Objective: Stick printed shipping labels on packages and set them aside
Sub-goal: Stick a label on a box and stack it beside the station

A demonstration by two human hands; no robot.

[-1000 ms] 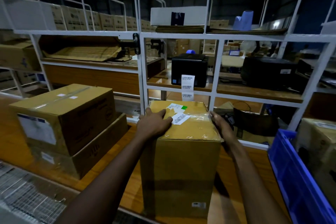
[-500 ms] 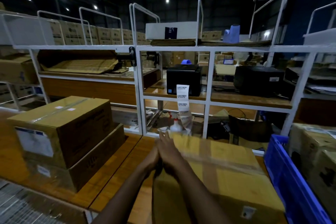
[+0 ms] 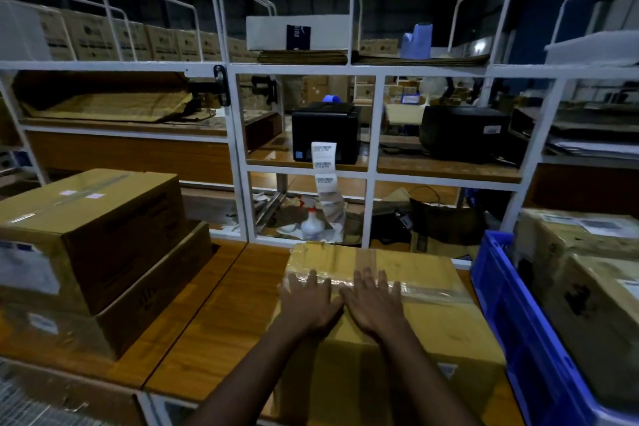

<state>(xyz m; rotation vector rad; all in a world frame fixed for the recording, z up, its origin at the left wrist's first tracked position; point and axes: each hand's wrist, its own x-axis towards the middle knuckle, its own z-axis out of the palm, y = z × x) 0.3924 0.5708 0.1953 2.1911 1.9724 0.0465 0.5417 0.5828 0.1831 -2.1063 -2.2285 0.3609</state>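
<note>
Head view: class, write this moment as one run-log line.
left hand: flat on taped brown cardboard box | right hand: flat beside it | white label strip: hanging from black printer

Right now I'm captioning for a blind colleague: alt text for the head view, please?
The left hand and right hand lie flat, side by side, on the taped top of a cardboard box on a wooden bench. Behind, a strip of labels hangs from a black printer on a white rack; stacked boxes sit left, a blue crate right.
</note>
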